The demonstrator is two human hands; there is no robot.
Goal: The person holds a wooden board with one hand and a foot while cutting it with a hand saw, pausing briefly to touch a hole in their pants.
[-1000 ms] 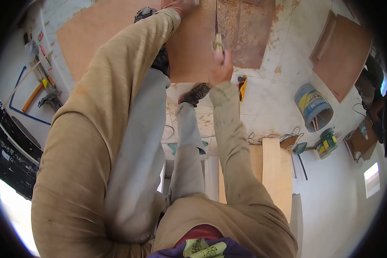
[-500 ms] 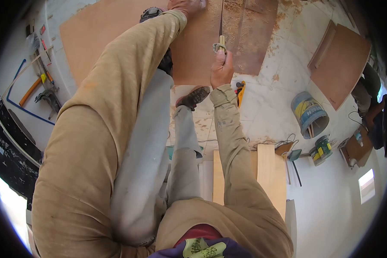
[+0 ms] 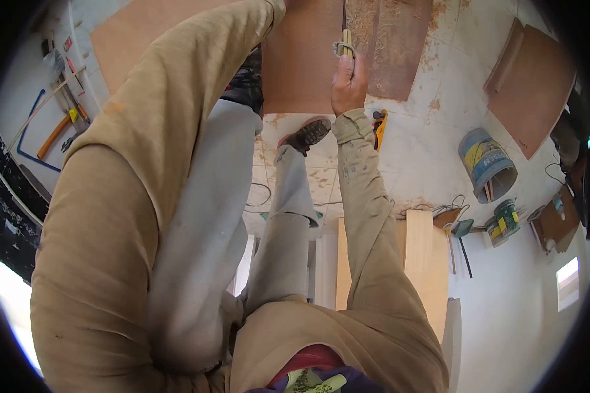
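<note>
My right hand (image 3: 350, 86) is closed around the pale wooden handle of a handsaw (image 3: 347, 40), with cord wound about the handle. Its thin dark blade, seen nearly edge-on, runs up out of the picture over a brown wooden board (image 3: 298, 75). Shavings and dust lie on the board to the right of the blade. My left arm (image 3: 196, 49) reaches to the top edge, where the hand is cut off from view. One of my knees is bent up beside the board, and my other shoe (image 3: 308, 134) rests on the floor below it.
A yellow-and-black tool (image 3: 380, 130) lies by my right wrist. Rightward are a blue bucket (image 3: 486, 164), green cans (image 3: 505, 219) and another brown board (image 3: 531, 85). A hammer (image 3: 54, 136) and other tools lie left. Pale planks (image 3: 426, 262) are below my right arm. Part of a person shows far right.
My right hand and the saw have shifted slightly up and right in view. My left hand has passed beyond the top edge. The whole view has tilted a little.
</note>
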